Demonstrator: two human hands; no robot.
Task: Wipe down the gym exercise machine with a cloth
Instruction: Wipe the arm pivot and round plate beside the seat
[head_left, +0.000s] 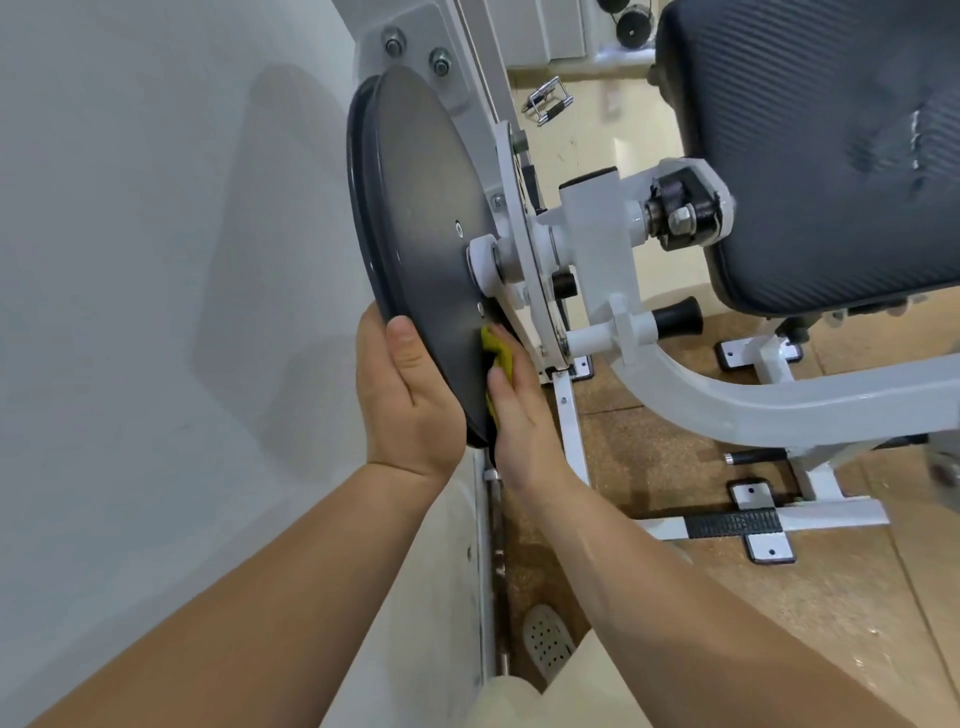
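A white gym machine (602, 244) carries a large dark grey disc (421, 223) on its left side. My left hand (405, 395) grips the disc's lower rim, thumb on the front face and fingers hidden behind it. My right hand (519, 410) presses a yellow cloth (136, 358) against the disc's lower face, near the hub. Most of the cloth is hidden under my fingers.
A white wall panel (156, 260) stands close on the left. The black padded seat (821, 145) hangs at the upper right. White frame bars and feet (763, 525) lie on the brown floor. A metal handle attachment (548, 101) lies on the floor farther back.
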